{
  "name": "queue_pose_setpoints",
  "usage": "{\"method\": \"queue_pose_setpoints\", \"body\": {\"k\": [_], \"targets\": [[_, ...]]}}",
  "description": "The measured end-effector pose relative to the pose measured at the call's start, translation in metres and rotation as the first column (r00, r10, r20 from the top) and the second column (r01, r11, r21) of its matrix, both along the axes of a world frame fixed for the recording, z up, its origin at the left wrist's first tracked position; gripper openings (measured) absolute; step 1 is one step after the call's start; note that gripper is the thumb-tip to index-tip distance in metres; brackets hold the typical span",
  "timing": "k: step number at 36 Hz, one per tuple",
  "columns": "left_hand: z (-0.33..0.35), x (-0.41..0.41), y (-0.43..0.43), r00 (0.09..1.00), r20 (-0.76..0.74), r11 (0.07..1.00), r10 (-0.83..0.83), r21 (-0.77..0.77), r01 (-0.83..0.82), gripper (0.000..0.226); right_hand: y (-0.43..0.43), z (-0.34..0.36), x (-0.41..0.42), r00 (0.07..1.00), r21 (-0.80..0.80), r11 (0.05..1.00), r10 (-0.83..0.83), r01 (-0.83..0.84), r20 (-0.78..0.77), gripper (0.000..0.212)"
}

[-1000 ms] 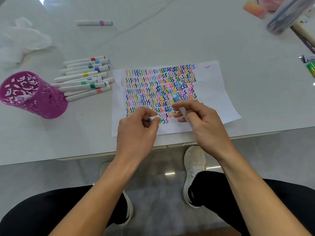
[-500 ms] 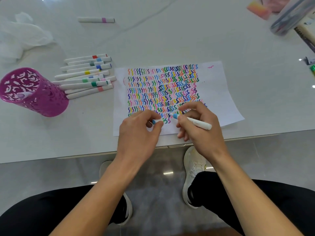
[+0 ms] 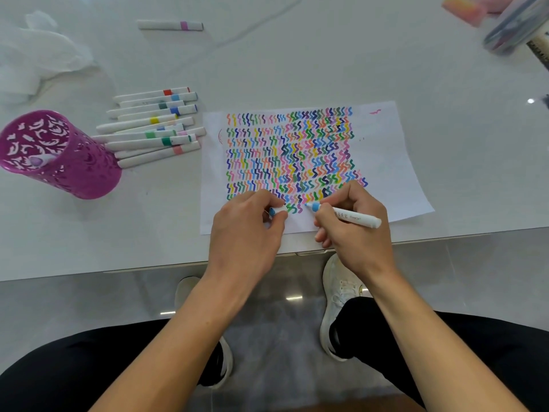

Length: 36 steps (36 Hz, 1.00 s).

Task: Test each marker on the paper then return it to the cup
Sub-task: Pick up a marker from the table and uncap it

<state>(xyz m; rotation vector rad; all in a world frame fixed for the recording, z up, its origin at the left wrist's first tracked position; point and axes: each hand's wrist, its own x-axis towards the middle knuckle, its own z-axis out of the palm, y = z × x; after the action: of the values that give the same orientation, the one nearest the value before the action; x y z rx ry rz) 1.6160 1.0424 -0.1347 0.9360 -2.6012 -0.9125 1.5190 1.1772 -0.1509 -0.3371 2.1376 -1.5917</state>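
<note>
A white paper [image 3: 392, 162] covered in rows of coloured squiggles lies on the white table. My right hand [image 3: 353, 233] grips an uncapped light-blue marker [image 3: 353, 217], its tip touching the paper at the bottom row of squiggles. My left hand [image 3: 249, 230] pinches the marker's white-and-blue cap [image 3: 277, 210] and rests on the paper's lower left part. A magenta cut-out cup [image 3: 74, 171] stands at the left with one marker inside it. Several capped markers [image 3: 151, 129] lie in a pile between the cup and the paper.
One purple-banded marker [image 3: 170, 25] lies alone at the far side. Crumpled white tissue [image 3: 38, 60] sits at the far left. A clear pencil case [image 3: 517, 28] and a pink-orange eraser [image 3: 463, 8] are at the far right. The table's front edge [image 3: 148, 266] runs just below my hands.
My right hand turned the light-blue marker from pointing upward to lying level and brought its tip down onto the paper. My left hand kept the cap in place.
</note>
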Motion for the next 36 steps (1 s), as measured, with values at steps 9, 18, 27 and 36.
{"method": "queue_pose_setpoints", "body": {"k": [9,18,27,36], "targets": [[0.001,-0.001,0.001,1.0,0.012,1.0,0.015,-0.005,-0.015,0.007,-0.001,0.0,-0.001,1.0,0.028,1.0,0.001,0.0,-0.029,0.015],[0.0,-0.001,0.001,1.0,0.012,1.0,0.025,-0.003,-0.025,0.006,-0.002,-0.003,-0.001,0.999,0.029,0.999,-0.015,0.016,-0.034,0.017],[0.003,0.001,-0.002,0.999,0.036,1.0,-0.008,-0.009,0.009,0.007,-0.001,0.004,-0.002,0.997,-0.108,0.993,-0.035,0.043,0.069,0.014],[0.012,0.006,-0.005,0.992,-0.096,0.989,0.08,0.136,-0.067,0.011,-0.005,0.028,-0.004,0.997,-0.286,0.956,-0.051,0.066,0.06,0.01]]}}
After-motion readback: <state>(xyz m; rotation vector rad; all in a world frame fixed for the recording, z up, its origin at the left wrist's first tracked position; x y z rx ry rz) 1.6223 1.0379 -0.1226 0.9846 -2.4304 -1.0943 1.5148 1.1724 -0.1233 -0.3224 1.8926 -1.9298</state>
